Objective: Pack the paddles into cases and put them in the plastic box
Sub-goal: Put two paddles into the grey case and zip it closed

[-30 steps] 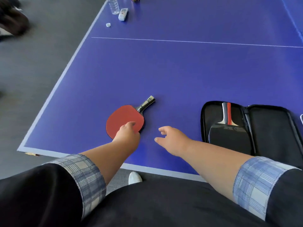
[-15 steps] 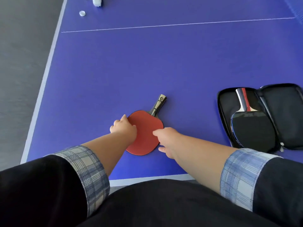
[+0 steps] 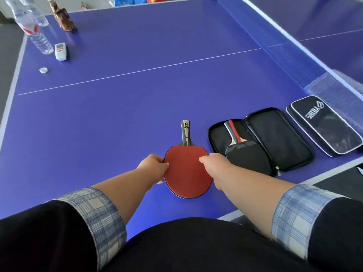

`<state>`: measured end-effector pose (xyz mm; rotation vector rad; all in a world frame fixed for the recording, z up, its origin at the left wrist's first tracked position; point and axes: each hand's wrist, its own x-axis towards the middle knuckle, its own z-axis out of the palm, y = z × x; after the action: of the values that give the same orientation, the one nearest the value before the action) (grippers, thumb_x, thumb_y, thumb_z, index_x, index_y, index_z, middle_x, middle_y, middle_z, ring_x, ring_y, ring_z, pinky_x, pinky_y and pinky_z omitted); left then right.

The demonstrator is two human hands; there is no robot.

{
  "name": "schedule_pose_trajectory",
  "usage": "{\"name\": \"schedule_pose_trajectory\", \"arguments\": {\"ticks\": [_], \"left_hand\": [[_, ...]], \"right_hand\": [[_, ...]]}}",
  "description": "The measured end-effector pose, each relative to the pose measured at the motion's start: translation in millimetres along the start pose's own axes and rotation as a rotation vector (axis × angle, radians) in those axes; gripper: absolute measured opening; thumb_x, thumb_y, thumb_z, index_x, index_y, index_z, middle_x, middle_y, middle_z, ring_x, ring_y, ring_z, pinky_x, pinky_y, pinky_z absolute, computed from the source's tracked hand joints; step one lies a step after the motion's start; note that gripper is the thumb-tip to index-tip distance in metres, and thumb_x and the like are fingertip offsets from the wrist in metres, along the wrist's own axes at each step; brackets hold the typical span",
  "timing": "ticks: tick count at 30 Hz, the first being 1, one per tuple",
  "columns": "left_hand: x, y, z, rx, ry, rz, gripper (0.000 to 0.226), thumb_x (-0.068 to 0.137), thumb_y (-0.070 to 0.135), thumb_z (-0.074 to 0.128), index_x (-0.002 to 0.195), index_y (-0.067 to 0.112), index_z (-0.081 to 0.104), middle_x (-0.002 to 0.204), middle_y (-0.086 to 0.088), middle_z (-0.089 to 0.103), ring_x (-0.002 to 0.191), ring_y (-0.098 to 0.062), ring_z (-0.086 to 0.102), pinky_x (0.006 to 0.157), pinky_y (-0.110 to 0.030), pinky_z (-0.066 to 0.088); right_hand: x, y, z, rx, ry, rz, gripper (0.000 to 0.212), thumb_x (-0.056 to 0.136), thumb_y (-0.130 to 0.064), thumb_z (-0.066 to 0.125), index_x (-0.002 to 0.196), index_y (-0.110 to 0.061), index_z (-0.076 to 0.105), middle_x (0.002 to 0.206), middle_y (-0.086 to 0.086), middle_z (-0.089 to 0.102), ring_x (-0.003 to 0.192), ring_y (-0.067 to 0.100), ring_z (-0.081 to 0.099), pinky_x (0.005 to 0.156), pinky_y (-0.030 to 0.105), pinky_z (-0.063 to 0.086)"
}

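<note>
Two hands grip one red paddle (image 3: 187,171) by its rounded blade on the blue table (image 3: 117,107): left hand (image 3: 154,166) pinching the left edge, right hand (image 3: 215,166) the right. Just right, an open black case (image 3: 275,138) holds a black-faced paddle (image 3: 246,154). Further right lies a closed case (image 3: 324,125) with unreadable white lettering.
</note>
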<state>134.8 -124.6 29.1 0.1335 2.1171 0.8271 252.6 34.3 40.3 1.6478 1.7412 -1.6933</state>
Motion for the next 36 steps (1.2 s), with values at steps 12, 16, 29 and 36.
{"name": "schedule_pose_trajectory", "arguments": {"ticks": [12,16,29,36], "left_hand": [[12,108,154,-0.046,-0.049,-0.075,0.017,0.092,0.024,0.058,0.087,0.013,0.070,0.080,-0.003,0.072,0.073,-0.015,0.072,0.070,-0.034,0.062],[10,122,199,0.007,0.003,-0.165,0.020,0.091,0.022,0.053,0.084,0.009,0.067,0.073,-0.005,0.075,0.067,-0.019,0.073,0.071,-0.034,0.060],[-3,123,248,0.028,0.268,-0.280,0.011,0.080,0.011,0.046,0.076,0.015,0.055,0.072,-0.009,0.055,0.061,-0.024,0.052,0.059,-0.035,0.049],[-3,133,253,0.018,0.356,-0.320,0.028,0.089,0.013,0.051,0.116,0.013,0.057,0.096,-0.007,0.063,0.071,-0.025,0.060,0.062,-0.033,0.051]], "right_hand": [[78,5,-176,-0.463,0.142,-0.213,0.056,0.092,-0.028,0.052,0.147,-0.018,0.046,0.143,0.012,0.046,0.108,0.032,0.058,0.087,0.035,0.049],[106,8,-211,-0.599,0.034,-0.260,0.060,0.090,-0.030,0.053,0.148,-0.019,0.045,0.141,0.011,0.046,0.100,0.029,0.061,0.081,0.034,0.050],[130,13,-218,-0.863,-0.089,-0.396,0.044,0.088,-0.031,0.057,0.127,-0.011,0.054,0.128,0.014,0.051,0.111,0.036,0.057,0.095,0.045,0.051],[139,14,-235,-0.869,-0.186,-0.451,0.066,0.092,-0.037,0.055,0.152,-0.016,0.036,0.149,0.010,0.038,0.129,0.033,0.046,0.104,0.045,0.045]]}}
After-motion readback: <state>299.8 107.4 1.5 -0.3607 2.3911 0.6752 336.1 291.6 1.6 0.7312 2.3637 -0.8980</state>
